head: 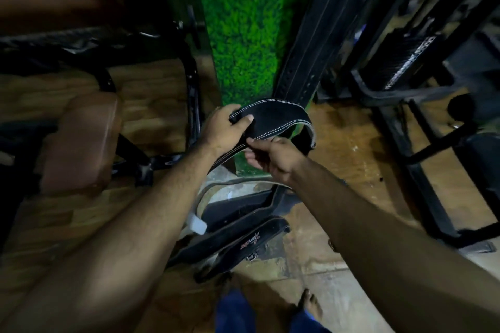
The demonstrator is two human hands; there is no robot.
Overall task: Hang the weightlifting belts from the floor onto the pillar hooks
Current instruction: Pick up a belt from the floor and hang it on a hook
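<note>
- In front of the green pillar (243,35): black stitched belt (273,119), held curved above the floor.
- Left hand (224,130): fingers and thumb wrapped round belt's wide end.
- Right hand (273,159): pinching its lower edge.
- Handling: likely stiff, moderately heavy; grip near the buckle end.
- Floor belts (243,240): awaiting hanging.
</note>
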